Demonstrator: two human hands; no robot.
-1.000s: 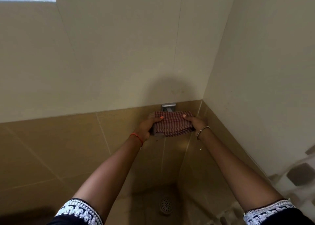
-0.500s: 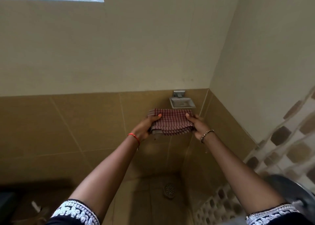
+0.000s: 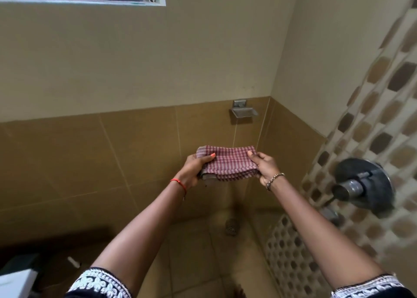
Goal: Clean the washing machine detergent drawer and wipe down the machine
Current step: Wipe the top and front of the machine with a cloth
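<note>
Head: outstretched hands (image 3: 194, 169) (image 3: 265, 168) around cloth (image 3: 228, 162) ends

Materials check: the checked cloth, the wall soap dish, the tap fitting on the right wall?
The checked cloth looks like woven fabric, likely cotton: matte, with a red-and-white weave and soft layered folds. The soap dish looks like metal, perhaps stainless or chromed: grey satin sheen and crisp edges. The tap fitting seems to be polished or chromed metal, judging by its reflections, though it is blurred.
</note>
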